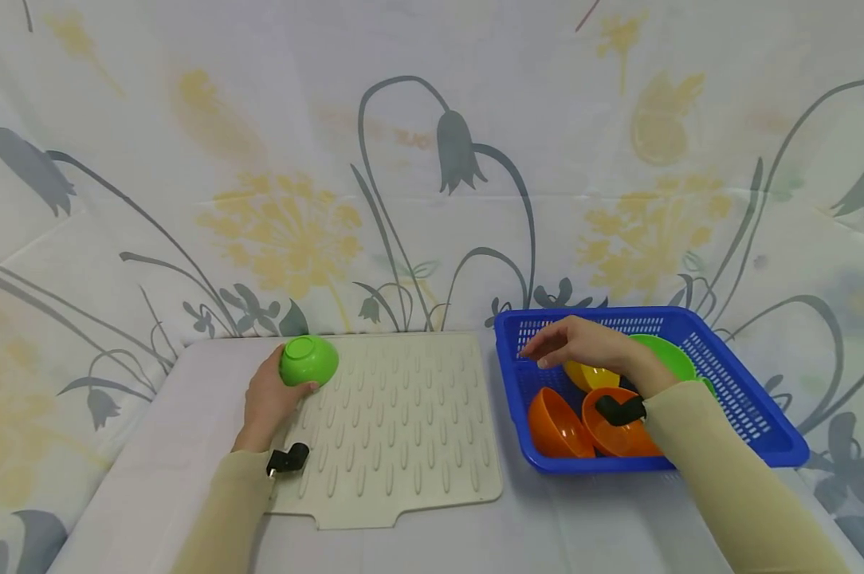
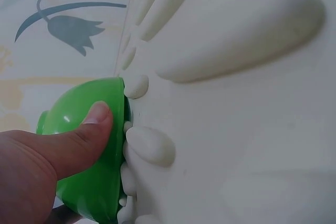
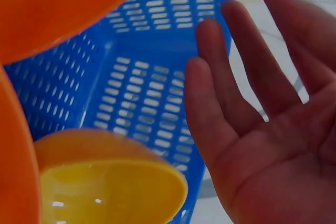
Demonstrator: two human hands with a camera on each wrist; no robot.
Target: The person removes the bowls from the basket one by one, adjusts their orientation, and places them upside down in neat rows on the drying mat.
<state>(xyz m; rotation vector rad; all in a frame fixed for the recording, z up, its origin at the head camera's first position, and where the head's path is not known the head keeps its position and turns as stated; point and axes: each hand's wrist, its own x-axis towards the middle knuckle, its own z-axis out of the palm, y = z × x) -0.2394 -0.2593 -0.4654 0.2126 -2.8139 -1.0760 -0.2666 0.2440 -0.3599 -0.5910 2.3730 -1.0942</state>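
Sleeves (image 1: 748, 486) cut off btm | L hand (image 1: 269, 399) pinches grn bowl (image 1: 313, 365) | R hand (image 1: 590, 344) spread, part-hides ylw bowl (image 1: 591, 378)

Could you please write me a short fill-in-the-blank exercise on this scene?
1. The left hand holds a bowl whose colour is ____.
2. On the white board, that bowl's open side faces ____.
3. The right hand is over a basket coloured ____.
4. Two bowls at the basket's near edge are ____.

Missing words: green; down; blue; orange.

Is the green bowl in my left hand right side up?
No, the green bowl is upside down, its base facing up.
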